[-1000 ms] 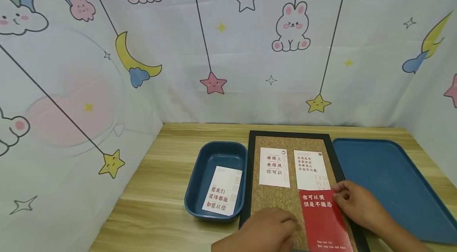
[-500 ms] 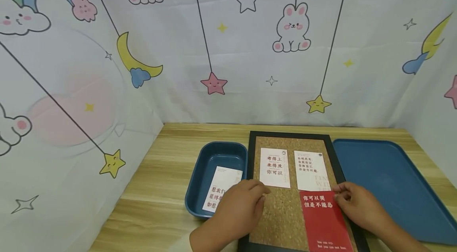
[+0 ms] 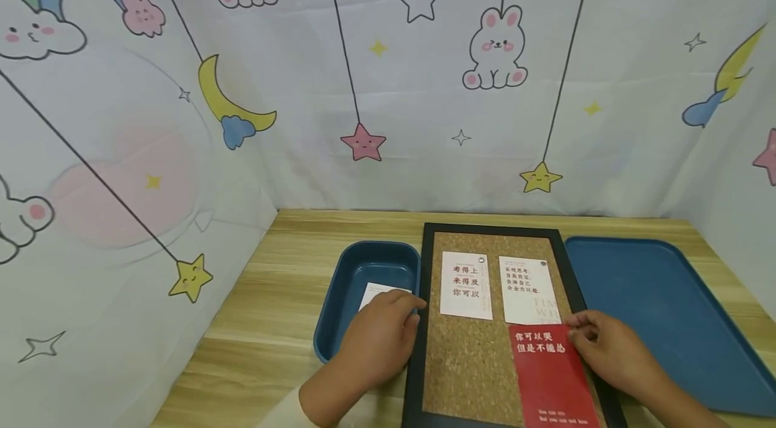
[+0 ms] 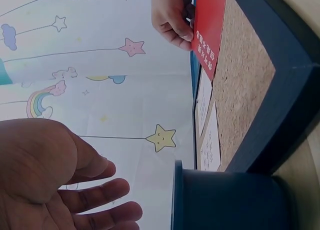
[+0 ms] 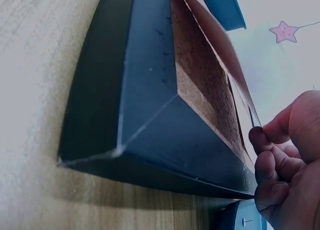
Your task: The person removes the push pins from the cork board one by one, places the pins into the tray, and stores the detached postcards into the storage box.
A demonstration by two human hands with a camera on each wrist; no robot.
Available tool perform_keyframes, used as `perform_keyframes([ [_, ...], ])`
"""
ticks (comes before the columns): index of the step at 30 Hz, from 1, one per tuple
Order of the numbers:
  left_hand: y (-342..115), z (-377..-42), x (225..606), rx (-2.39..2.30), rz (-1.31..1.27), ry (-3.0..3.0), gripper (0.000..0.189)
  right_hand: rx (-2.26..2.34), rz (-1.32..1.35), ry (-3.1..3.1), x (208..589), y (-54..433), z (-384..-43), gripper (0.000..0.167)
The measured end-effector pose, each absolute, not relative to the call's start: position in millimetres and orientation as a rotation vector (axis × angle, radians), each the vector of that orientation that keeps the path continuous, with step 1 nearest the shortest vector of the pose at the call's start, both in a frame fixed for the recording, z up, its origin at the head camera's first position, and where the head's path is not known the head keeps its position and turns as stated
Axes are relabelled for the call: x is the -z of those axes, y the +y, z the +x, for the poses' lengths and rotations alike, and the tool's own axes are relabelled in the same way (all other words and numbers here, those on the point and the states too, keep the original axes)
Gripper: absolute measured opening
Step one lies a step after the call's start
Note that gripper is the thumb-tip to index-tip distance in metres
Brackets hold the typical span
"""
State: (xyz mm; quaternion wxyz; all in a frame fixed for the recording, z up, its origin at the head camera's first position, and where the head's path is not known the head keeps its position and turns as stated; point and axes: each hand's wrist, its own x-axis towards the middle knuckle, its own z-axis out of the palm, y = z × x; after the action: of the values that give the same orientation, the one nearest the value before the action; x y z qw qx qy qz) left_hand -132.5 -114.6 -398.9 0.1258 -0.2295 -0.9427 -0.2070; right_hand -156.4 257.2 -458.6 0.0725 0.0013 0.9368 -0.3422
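My right hand (image 3: 606,350) pinches the upper right corner of a red card (image 3: 552,381) with white lettering, which lies on the lower right of a black-framed corkboard (image 3: 467,367). In the right wrist view the thumb and index finger of that hand (image 5: 292,157) meet at the card's edge. Over the blue bin (image 3: 330,300) hovers my left hand (image 3: 382,333), covering most of a white card (image 3: 376,291) inside. Nothing shows between the loosely bent, spread fingers of the left hand (image 4: 60,170) in the left wrist view.
Two white cards with red and dark print, a left one (image 3: 465,286) and a right one (image 3: 529,290), are on the board's upper half. A flat blue tray (image 3: 655,307) lies to its right. Behind the wooden table (image 3: 261,327) hangs a cartoon-printed cloth (image 3: 412,77).
My left hand has moved from the board's lower part up and left to over the blue bin. The right hand has stayed at the red card's corner.
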Motion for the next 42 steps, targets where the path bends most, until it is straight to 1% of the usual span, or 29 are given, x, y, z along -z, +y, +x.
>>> perform_keyframes([
  [10,-121,-134,402,0.625,-0.668,-2.724,0.019,1.101,0.041,2.807,454,263,-157,0.036],
  [20,-123,-131,401,0.615,-0.696,-2.654,0.016,1.166,0.142,2.743,445,259,-161,0.044],
  [34,-129,-131,403,0.610,-0.667,-2.697,0.017,1.243,0.176,2.699,439,247,-161,0.045],
  [42,-133,-129,406,0.603,-0.642,-2.726,0.017,1.308,0.194,2.678,436,237,-162,0.042],
])
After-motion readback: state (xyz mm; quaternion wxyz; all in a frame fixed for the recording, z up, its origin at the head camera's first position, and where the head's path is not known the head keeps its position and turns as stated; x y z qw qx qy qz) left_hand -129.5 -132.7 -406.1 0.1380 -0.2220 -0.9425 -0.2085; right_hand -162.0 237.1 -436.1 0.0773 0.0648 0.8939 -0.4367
